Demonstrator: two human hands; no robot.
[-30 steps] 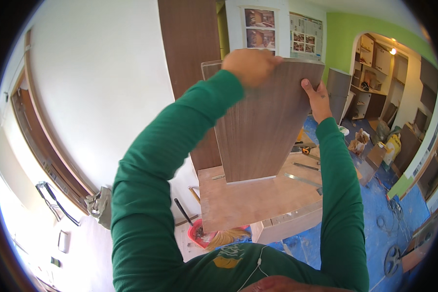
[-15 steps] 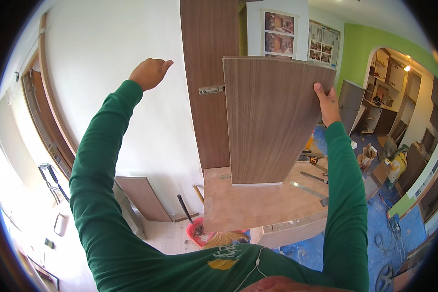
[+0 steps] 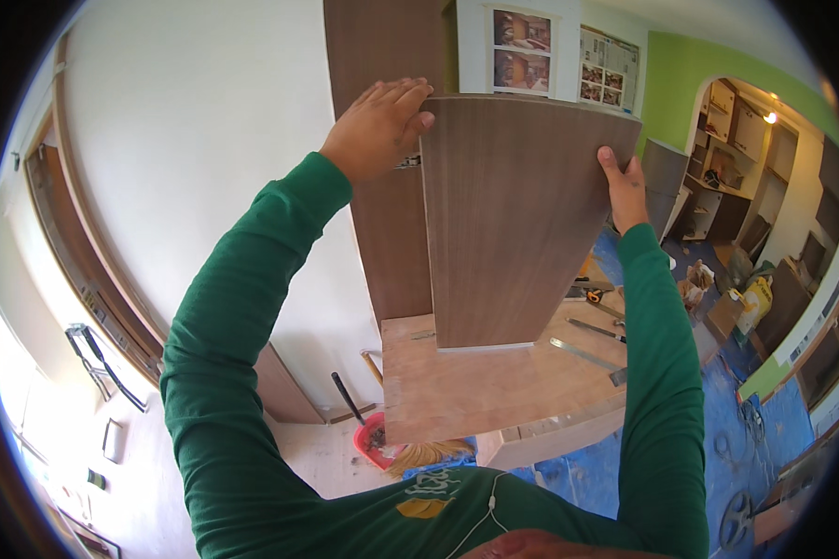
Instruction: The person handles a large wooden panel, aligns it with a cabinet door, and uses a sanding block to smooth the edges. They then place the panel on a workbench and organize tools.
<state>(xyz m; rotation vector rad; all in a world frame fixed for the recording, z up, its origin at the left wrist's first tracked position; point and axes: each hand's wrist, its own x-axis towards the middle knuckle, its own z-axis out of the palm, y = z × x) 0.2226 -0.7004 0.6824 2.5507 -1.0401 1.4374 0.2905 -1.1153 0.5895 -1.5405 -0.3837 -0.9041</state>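
A brown wood-grain cabinet door stands upright before me, its lower end just over a plywood top. My right hand grips its right edge, thumb on the front and fingers partly hidden behind. At the upper left corner is my left hand, thumb against the front edge, fingers reaching past the top. A metal hinge shows in part below the left hand, between the door and a tall brown panel.
On the plywood top lie a metal square and other hand tools. Below left are a red dustpan and a straw broom. A loose brown board leans on the white wall. Blue sheeting covers the floor at right.
My left hand has moved right, from in front of the white wall to the door's upper left corner, covering much of the hinge. My right hand keeps its grip.
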